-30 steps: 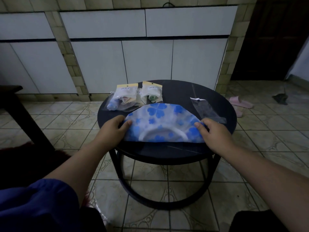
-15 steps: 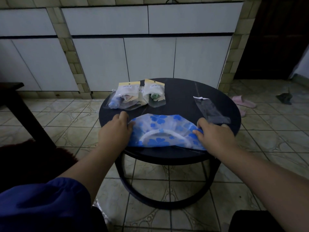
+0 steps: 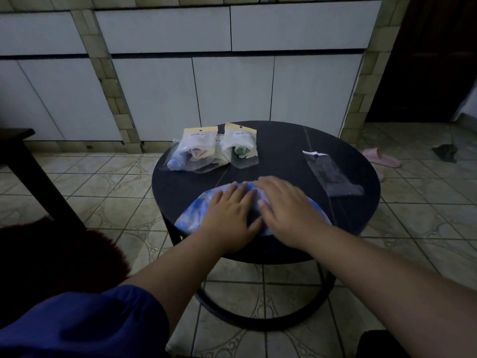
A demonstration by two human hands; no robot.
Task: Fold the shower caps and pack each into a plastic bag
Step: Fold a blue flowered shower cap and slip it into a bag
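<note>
A blue-and-white flowered shower cap (image 3: 196,213) lies folded flat on the near side of the round black table (image 3: 284,140). My left hand (image 3: 229,215) and my right hand (image 3: 286,208) press on its middle side by side, fingers straight, covering most of it. An empty clear plastic bag (image 3: 333,174) lies on the table's right side. Two packed bags with yellow headers sit at the far left: one (image 3: 193,151) holding a blue cap, one (image 3: 241,147) holding a green cap.
White cabinet doors (image 3: 232,89) stand behind the table. A dark bench (image 3: 18,148) is at the left. A pink slipper (image 3: 382,157) and a dark cloth (image 3: 445,152) lie on the tiled floor at the right.
Both hands left the cap's outer ends and came together on its middle. The cap now lies flatter and narrower, folded over.
</note>
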